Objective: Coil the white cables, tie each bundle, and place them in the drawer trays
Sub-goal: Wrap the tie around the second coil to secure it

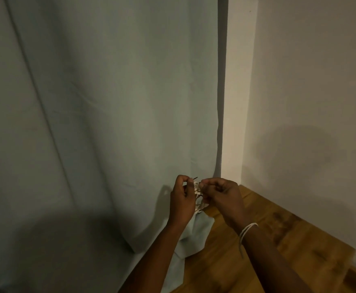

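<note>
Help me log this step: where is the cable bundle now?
In the head view, the bundle is low centre, pinched between the left hand and right hand, before the curtain.

The curtain (101, 123) is a woven cloth of pale grey-green tone, matt in finish, hanging in soft folds with its hem bunched on the floor (278, 246). The floor is wood plank of warm brown tone with visible darker grain and a low satin sheen, and the wall (312, 85) is a smooth, matt, off-white painted surface. The cable bundle (198, 194) has a white, smooth, plastic-like jacket, the tie (194, 178) is a thin dark strand of undetermined material, and the wristband (247, 229) is a pale matt cord.
</note>
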{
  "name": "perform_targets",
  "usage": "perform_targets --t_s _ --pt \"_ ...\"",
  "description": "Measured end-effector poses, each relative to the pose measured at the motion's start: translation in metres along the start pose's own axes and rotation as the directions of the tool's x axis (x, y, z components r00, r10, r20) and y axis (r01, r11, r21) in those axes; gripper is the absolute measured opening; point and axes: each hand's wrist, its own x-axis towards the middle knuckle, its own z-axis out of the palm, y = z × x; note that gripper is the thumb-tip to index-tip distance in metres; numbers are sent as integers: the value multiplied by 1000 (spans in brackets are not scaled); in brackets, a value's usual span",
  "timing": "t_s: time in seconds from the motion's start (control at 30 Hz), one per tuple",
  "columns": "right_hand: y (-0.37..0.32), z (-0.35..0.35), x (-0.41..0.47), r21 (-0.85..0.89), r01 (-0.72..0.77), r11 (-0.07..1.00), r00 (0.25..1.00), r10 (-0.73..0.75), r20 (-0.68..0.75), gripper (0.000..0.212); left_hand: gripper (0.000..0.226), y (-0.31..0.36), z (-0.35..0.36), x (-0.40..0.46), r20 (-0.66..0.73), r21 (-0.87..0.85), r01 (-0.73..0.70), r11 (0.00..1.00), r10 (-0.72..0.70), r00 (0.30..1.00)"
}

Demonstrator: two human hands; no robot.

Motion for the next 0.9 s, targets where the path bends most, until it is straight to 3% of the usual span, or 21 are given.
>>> perform_targets --t_s 0.13,0.23,0.53,0.63,0.9 --pt "-5 2 0 59 -10 998 999 13 -52 11 18 9 -3 -1 35 9 -63 998 62 997" --pt "-8 1 1 62 -21 998 1000 21 -13 13 19 14 -5 -3 71 -4 -74 997 74 995" --pt "-12 2 -2 24 97 995 994 -96 -56 22 21 19 -10 -4 98 -7 -33 999 34 995" --pt "-13 1 -2 44 76 996 997 -74 -31 20 14 21 -14 -5 159 -130 -63 990 83 984" --pt "-19 2 -5 83 50 995 999 -50 9 14 20 33 -27 -4 226 -104 -48 993 70 972"
